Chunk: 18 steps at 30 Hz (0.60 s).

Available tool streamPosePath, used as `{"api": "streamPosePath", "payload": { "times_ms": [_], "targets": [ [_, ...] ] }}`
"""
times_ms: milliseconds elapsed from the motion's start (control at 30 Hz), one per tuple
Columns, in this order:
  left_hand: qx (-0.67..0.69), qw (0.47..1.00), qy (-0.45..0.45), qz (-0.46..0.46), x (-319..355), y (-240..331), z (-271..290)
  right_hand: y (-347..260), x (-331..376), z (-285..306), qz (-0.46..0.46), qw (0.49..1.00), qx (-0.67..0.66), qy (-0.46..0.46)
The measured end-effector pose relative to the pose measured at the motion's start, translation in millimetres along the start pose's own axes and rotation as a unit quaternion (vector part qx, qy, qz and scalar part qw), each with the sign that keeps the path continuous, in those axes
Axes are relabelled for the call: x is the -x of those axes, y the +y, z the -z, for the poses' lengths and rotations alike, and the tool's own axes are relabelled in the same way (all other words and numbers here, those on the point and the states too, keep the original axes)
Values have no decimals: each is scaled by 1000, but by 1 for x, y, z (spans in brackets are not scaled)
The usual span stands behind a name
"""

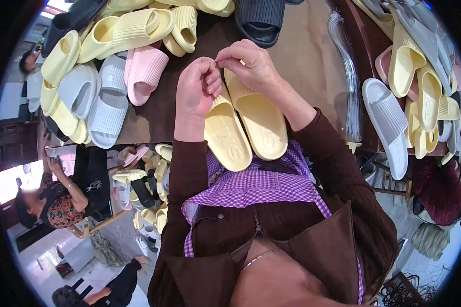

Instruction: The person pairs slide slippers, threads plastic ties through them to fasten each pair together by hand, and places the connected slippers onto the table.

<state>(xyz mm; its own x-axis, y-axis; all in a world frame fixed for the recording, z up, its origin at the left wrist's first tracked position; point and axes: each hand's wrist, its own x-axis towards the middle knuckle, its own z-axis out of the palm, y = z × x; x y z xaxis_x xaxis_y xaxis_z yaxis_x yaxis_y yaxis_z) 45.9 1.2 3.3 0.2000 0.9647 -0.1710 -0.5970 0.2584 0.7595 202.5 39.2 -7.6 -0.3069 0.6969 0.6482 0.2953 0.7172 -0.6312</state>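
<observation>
A pair of pale yellow slide slippers, the left slipper [229, 139] and the right slipper [264, 125], lies side by side at the table's near edge, heels toward me. Over their toe ends my left hand [197, 89] is closed, its thumb and forefinger pinched. Fingertip to fingertip with it, my right hand [251, 64] pinches too. Whatever is between the fingers is too small to make out. The hands partly cover the slippers' ribbed straps.
Yellow, grey and pink slippers [147, 71] are heaped at the left; more slippers [407, 66] lie at the right. A black slipper [260, 20] sits at the far side. A bundle of thin transparent strands [346, 77] lies right of my hands. Another person [61, 204] is at the left.
</observation>
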Motion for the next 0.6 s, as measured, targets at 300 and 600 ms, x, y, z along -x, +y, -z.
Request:
{"api": "streamPosePath", "payload": {
  "times_ms": [300, 600],
  "targets": [
    [5, 1000, -24, 12, 0, 0, 2, 0, 3, 0, 3, 1000, -7, -4],
    [-1, 1000, 5, 11, -4, 2, 0, 5, -3, -4, 23, 1000, -9, 6]
  ]
}}
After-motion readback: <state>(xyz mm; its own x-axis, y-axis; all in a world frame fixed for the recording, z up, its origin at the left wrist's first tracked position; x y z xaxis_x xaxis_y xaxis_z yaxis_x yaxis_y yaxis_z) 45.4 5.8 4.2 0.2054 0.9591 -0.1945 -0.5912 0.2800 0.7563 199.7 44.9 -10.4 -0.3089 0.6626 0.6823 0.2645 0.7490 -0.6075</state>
